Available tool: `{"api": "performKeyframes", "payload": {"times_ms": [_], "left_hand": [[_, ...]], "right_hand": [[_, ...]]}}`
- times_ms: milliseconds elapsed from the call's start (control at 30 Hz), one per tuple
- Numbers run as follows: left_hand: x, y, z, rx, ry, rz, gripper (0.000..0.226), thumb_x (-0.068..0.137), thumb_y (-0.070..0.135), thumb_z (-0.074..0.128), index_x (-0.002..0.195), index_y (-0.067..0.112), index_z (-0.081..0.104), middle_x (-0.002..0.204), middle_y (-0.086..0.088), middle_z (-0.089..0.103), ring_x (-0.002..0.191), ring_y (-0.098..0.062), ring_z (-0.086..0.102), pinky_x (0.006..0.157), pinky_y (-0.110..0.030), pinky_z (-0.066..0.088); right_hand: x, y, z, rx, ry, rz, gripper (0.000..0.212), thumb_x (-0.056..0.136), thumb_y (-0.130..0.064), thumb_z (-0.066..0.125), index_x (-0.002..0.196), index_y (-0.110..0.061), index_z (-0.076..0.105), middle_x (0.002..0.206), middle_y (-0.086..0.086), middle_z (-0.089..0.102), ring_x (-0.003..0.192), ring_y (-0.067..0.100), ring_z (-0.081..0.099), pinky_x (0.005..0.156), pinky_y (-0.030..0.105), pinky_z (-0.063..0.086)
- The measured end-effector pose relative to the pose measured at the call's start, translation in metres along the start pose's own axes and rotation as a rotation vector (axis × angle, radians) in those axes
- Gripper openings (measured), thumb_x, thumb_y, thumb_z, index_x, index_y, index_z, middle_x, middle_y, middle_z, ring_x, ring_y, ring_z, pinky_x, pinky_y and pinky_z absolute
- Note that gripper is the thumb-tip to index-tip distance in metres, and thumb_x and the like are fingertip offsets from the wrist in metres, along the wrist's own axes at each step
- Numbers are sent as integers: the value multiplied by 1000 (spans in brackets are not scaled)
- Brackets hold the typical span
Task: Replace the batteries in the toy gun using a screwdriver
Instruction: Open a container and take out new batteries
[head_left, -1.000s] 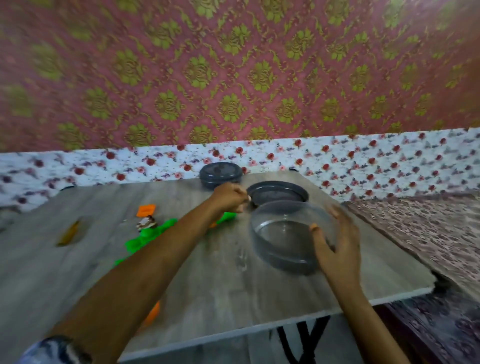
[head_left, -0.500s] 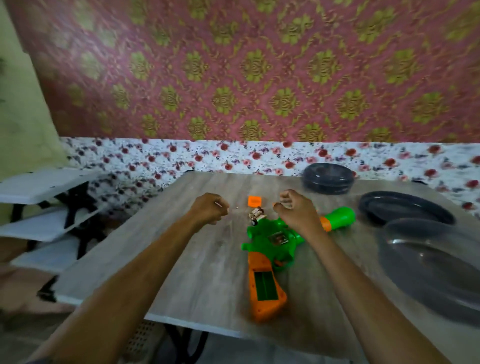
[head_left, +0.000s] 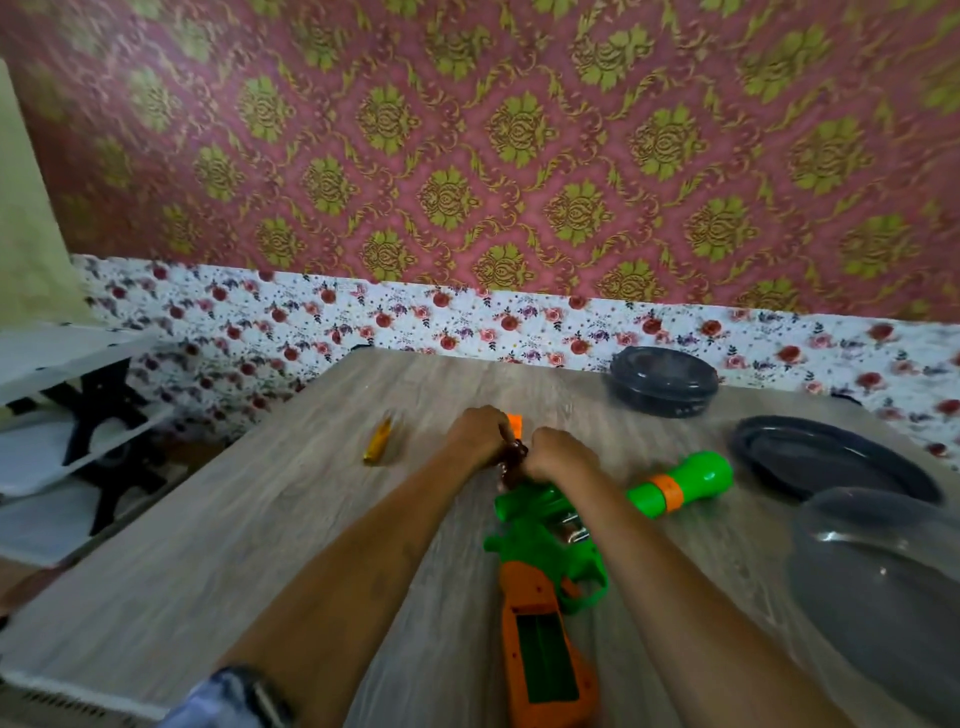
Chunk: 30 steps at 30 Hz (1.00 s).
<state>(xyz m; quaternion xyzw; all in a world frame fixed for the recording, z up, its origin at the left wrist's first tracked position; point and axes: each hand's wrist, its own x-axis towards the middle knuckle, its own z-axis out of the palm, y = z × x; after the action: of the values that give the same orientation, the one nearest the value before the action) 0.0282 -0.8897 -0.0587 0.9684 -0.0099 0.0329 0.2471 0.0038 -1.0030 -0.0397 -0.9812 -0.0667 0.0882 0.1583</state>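
One toy gun (head_left: 545, 561), one screwdriver (head_left: 378, 443), three dark dishes. Left hand (head_left: 478, 435) and right hand (head_left: 558, 461) are both curled, meeting over small dark batteries (head_left: 514, 460); exact grip unclear. Gun lies just below hands; screwdriver left of them.

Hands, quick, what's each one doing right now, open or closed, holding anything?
Left hand: closed, grip on small dark items, too blurred to identify.
Right hand: closed beside it, over the toy gun; contents hidden.

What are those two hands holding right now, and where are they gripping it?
Both the left hand and right hand pinch a small dark object between them; what it is cannot be told.
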Motion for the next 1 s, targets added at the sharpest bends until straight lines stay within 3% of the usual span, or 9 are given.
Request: {"api": "performKeyframes", "payload": {"times_ms": [133,333,533,667,767,900,1000], "left_hand": [[9,-2,1,77,-32,-16,20,83,17,66,101,10,72,114,-13,66,100,-29,63,85,-32,52],[4,-11,-1,185,-33,-17,23,79,22,68,85,0,72,88,-20,67,83,-32,65,67,-34,48],[-14,-34,-8,170,56,15,34,84,39,65,104,11,72,102,-13,70,91,-26,65,68,-27,46],[-29,-37,-14,215,91,39,30,89,34,60,110,15,70,106,-10,69,93,-22,64,63,-24,38],[-37,-40,-18,170,95,52,23,90,26,60,106,14,72,101,-9,71,87,-20,64,61,-22,37],[-45,-34,-36,3,165,72,17,84,21,68,93,9,76,85,-11,73,59,-12,56,51,-17,39],[-48,-6,-52,-125,207,118,15,84,17,70,89,5,76,81,-17,73,58,-19,61,59,-25,50]], "right_hand": [[11,-4,2,-23,-40,43,66,70,-40,77,124,-12,52,126,10,56,114,27,55,96,38,45],[22,-7,7,-58,19,56,62,71,-37,77,123,-15,53,124,8,57,114,26,56,92,35,45],[26,-5,10,-26,142,45,47,82,-21,67,125,-11,53,129,10,55,119,28,53,90,33,46],[24,-8,7,22,151,21,49,79,-18,71,123,-8,54,125,13,57,115,29,56,85,31,48],[20,-10,2,71,165,1,49,72,-23,78,113,-5,59,115,14,62,107,30,60,74,30,46],[9,-6,-16,146,146,-25,53,62,-32,85,101,-4,65,102,13,67,95,29,64,68,30,47],[-6,12,-41,170,177,-36,50,61,-33,85,96,-2,68,91,12,68,86,26,65,66,28,48]]}}
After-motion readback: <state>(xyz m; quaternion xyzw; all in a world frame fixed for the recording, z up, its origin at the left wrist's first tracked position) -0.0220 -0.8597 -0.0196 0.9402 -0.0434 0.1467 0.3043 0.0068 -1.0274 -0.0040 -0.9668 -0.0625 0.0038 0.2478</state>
